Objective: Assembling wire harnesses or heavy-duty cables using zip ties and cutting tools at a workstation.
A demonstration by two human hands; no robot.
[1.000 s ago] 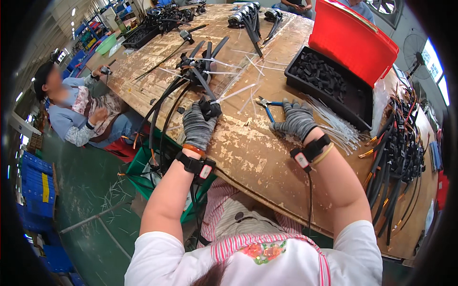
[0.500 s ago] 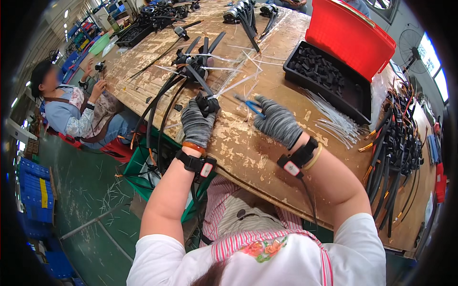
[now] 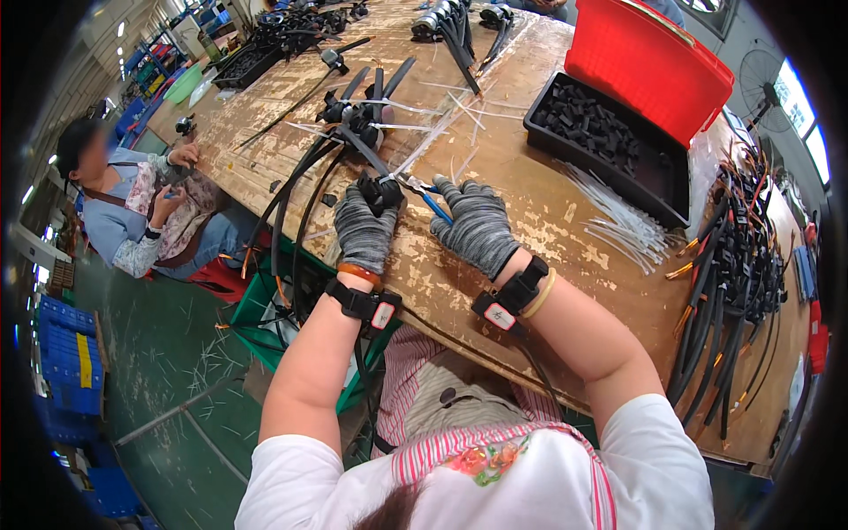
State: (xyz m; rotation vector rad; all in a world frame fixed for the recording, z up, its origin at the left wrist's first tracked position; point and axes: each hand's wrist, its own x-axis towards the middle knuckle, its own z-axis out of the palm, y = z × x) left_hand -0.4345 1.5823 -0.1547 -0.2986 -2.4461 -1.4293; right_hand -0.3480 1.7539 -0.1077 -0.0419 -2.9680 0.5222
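Note:
My left hand (image 3: 364, 231), in a grey striped glove, is closed round a black part (image 3: 382, 192) at the end of a black cable (image 3: 364, 152). A white cable tie (image 3: 412, 164) sticks out from that part. In my right hand (image 3: 477, 226), gloved the same way, are blue-handled cutting pliers (image 3: 434, 203). Their jaws point left and reach the tie close to the black part; whether they have closed on it is too small to tell. Just beyond my left hand lies a bundle of black parts and cables (image 3: 353, 113).
Right of my hands stand a black tray (image 3: 676, 181) of small black pieces and a red bin (image 3: 649, 66). White cable ties (image 3: 618, 221) lie before the tray. Black cables (image 3: 729, 283) pile up at the far right. A co-worker (image 3: 132, 194) sits at the left.
My right hand has moved left with the pliers, bringing their jaws to the tie beside the black part. My left hand has hardly moved. The co-worker's hands have shifted.

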